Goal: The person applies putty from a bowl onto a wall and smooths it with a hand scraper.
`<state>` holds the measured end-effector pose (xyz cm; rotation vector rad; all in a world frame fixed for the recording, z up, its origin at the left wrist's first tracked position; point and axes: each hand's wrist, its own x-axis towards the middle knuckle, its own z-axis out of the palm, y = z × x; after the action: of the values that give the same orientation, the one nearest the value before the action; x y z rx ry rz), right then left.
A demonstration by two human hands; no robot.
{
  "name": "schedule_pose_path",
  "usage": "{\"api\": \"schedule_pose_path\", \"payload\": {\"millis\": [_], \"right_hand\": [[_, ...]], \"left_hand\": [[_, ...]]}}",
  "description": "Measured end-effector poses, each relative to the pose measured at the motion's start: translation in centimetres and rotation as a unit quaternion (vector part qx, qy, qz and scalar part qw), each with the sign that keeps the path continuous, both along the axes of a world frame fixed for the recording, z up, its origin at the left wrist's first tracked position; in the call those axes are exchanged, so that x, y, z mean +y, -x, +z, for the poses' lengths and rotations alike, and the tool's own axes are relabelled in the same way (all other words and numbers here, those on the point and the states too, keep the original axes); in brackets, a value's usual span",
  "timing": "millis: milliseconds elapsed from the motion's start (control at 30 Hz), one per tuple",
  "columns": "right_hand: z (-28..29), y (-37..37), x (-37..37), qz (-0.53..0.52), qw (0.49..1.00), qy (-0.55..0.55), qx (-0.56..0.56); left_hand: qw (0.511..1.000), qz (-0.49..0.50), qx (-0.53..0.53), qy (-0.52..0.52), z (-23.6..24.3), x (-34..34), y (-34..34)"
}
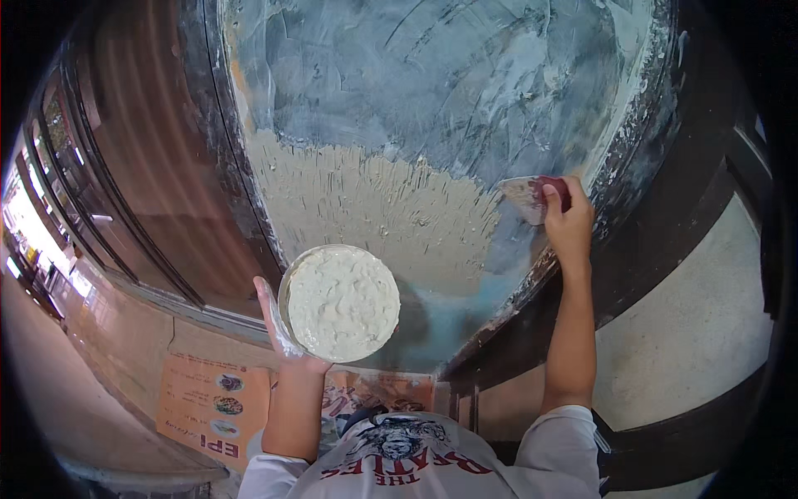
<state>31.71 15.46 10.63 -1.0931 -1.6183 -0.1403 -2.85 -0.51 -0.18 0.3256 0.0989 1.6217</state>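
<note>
My left hand (283, 320) carries a round tub of pale putty (342, 303), palm and fingers against its side and underside. White smears mark that hand. In my right hand (568, 218) is a putty knife (524, 195) with a dark red handle, its broad blade coated with putty. The blade lies at the right edge of a beige putty layer (374, 216) on the blue-grey panel (416, 75) ahead of me. That layer covers a band across the panel's lower part and has short streaks and ragged upper edges.
A dark wooden frame (665, 241) borders the panel on the right, and a brown glossy door or pane (141, 150) stands at left. Orange printed sheets (187, 403) lie on the floor below. Bright window bars (46, 187) show at far left.
</note>
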Motion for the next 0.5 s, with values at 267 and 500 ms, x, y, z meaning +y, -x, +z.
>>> {"api": "schedule_pose_path", "payload": {"millis": [267, 500], "right_hand": [[-2.0, -0.2, 0.5, 0.012, 0.998, 0.017, -0.061], [-0.8, -0.4, -0.8, 0.017, 0.998, 0.064, -0.018]], "left_hand": [[0.999, -0.036, 0.008, -0.013, 0.0, 0.6, -0.5], [0.999, -0.032, -0.022, 0.002, -0.1, 0.7, -0.4]]}}
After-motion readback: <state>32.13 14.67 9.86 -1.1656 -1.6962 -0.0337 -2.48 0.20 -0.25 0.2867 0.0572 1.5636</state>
